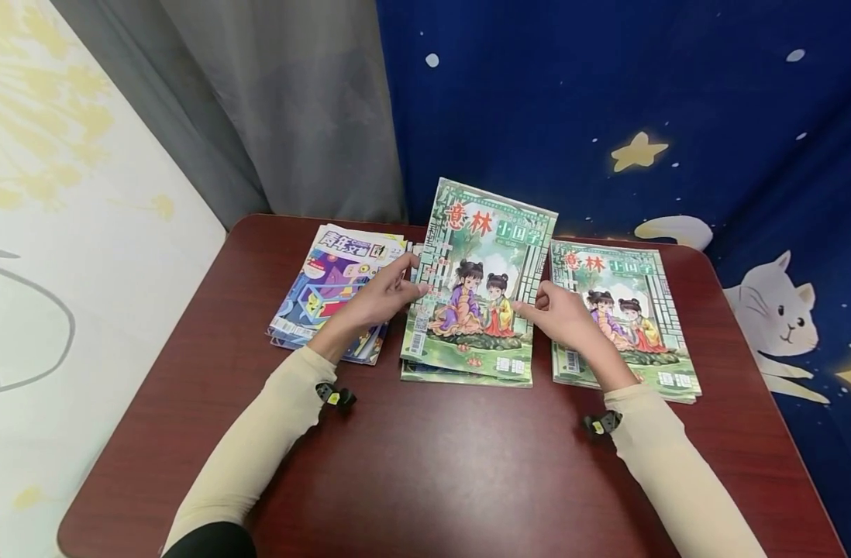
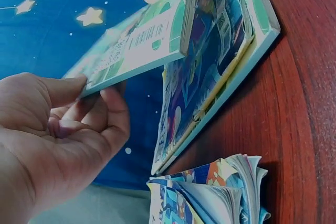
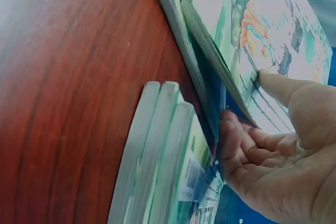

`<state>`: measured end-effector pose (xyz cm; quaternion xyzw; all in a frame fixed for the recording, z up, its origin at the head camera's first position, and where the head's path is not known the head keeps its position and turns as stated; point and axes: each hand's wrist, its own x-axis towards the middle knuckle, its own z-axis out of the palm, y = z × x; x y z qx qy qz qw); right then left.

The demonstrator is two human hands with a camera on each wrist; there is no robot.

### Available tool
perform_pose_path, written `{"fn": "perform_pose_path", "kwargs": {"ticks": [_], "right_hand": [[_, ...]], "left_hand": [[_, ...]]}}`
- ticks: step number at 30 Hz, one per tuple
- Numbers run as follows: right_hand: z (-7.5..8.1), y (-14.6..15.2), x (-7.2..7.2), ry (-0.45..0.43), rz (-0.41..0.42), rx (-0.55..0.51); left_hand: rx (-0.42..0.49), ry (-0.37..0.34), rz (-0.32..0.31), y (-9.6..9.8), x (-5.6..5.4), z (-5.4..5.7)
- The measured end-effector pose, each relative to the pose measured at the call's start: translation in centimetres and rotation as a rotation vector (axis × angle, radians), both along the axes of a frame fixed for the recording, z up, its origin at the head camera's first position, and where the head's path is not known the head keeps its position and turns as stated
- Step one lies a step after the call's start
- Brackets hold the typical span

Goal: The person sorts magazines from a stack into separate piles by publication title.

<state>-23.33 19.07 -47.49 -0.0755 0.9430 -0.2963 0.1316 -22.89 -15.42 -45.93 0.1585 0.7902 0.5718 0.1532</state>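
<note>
Evidently gripping a green magazine [image 1: 488, 263] from both sides, above the dark red table [image 1: 425, 465] and over a low middle pile [image 1: 460, 377]. At its 9 o'clock edge, pinching with the left hand [image 1: 387, 298], thumb laid on top and fingers curled beneath, separated only by the thickness of the magazine. At its 3 o'clock edge, a touch toward 4, pinching with the right hand [image 1: 565, 314], thumb pressed on the cover and fingers folded in under the edge. Tilted, with the title end up and pointing between 12 and 1 o'clock; raised off the middle pile at that end, over a gap narrowing toward 6 o'clock. Unable to tell whether touching the pile at the near end. Directly below, showing in the left wrist view, a blue-purple magazine [image 2: 194, 85] on a green-edged one [image 2: 265, 17]. Just beside at 9 o'clock, an uneven left pile [image 1: 328, 294] topped by a purple cover. Near at 3 o'clock, partly behind the right hand, a right pile [image 1: 642, 310] topped by the same cover as the held magazine.
</note>
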Motion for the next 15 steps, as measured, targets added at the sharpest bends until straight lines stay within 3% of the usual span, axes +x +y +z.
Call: {"fn": "perform_pose_path", "kwargs": {"ticks": [4,8,15], "right_hand": [[0.5,0.4,0.4,0.033,-0.03,-0.105],[1.4,0.8,1.0,0.083,-0.049,-0.184],[3.2,3.3,2.2,0.051,-0.038,-0.13]], "left_hand": [[0.052,-0.006,0.004,-0.2,0.1,0.0],[0.088,-0.063,0.018,0.2,0.2,0.2],[0.087,-0.155,0.015,2.8,0.0,0.2]]}}
